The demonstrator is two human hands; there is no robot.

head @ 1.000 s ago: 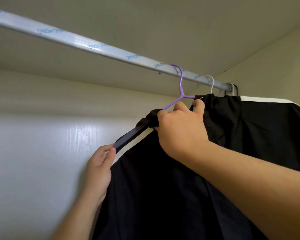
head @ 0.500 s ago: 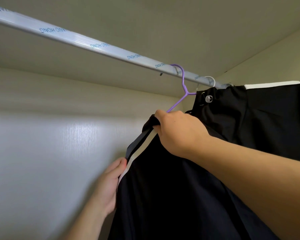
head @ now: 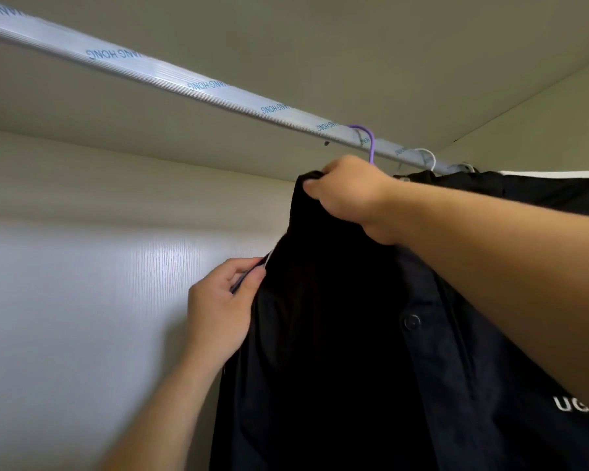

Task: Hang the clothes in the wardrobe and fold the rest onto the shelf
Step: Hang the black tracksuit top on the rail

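Black jacket hangs inside the wardrobe from a purple hanger hooked over the silver rail, and a dark button on its front faces us. Our right hand curls round the bunched fabric at the top, just under the hook, while our left hand pinches the shoulder edge between thumb and fingers, near the pale side wall. Further right on the rail we note a white hanger with another black garment beside the first.
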